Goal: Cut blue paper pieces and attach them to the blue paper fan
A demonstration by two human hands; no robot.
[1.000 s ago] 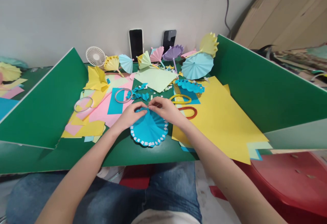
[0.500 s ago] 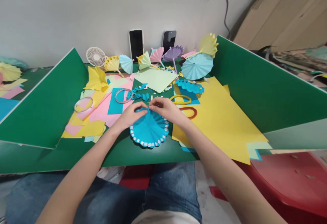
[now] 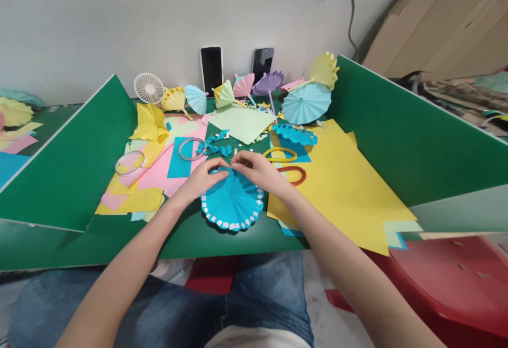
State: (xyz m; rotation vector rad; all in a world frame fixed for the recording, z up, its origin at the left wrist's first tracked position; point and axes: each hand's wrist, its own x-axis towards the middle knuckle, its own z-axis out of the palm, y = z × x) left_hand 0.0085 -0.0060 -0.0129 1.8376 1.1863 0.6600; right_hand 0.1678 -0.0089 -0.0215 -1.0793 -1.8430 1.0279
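A round blue pleated paper piece (image 3: 231,205), scalloped and dotted with small white squares along its edge, lies near the table's front. My left hand (image 3: 209,177) pinches its far edge between thumb and fingers. Close beside it, my right hand (image 3: 253,168) is closed on the same far edge, and its fingertips hide what lies between them. Yellow-handled (image 3: 281,154) and red-handled scissors (image 3: 293,175) lie just right of my right hand, their blades out of sight. Crumpled blue paper scraps (image 3: 216,144) sit beyond my hands.
Green panels stand at the left (image 3: 71,162) and right (image 3: 416,136). Yellow sheets (image 3: 337,189) cover the right side. Small paper umbrellas (image 3: 306,103), a white fan (image 3: 149,88) and two phones (image 3: 211,67) line the wall. Metal rings (image 3: 192,149) and pink paper lie left.
The blue pleated paper's near edge has spread slightly wider and shifted a little toward me. Both hands stay at its far edge, almost unmoved.
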